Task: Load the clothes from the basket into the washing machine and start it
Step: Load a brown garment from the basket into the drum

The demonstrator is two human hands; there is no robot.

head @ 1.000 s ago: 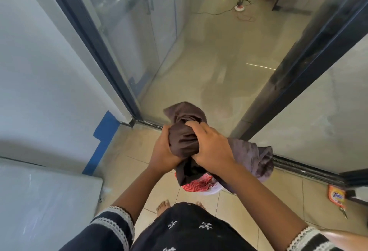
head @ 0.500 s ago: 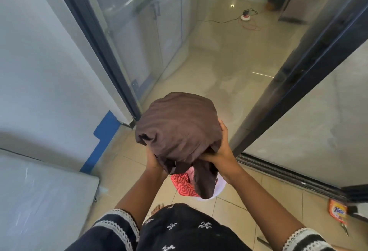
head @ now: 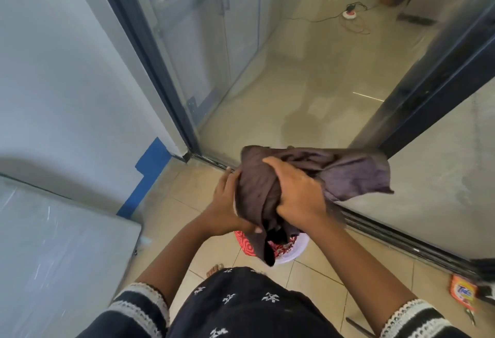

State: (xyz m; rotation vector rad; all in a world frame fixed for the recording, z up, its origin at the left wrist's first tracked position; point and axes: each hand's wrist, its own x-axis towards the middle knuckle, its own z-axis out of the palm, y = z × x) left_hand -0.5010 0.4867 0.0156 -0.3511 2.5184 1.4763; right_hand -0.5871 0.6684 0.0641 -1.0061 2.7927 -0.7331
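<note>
Presently, both the left hand (head: 227, 203) and right hand (head: 297, 193) clutch the bunched brown garment (head: 308, 176), soft, light, floppy; gather trailing ends.

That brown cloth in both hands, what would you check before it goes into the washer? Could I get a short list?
1. Grip on the brown cloth: ok. The left hand holds it from the side and the right hand grips it from above.
2. Cloth lifted out of the basket: ok, though one end hangs just over it.
3. Loose end: not ok. A flap spreads out to the right, ungathered.
4. Washer lid open: cannot tell. Only a grey-white top surface shows at the left.
5. More clothes left: ok to expect. Red patterned fabric lies in the basket.
6. Detergent: ok. An orange packet lies on the floor at the right.
</note>
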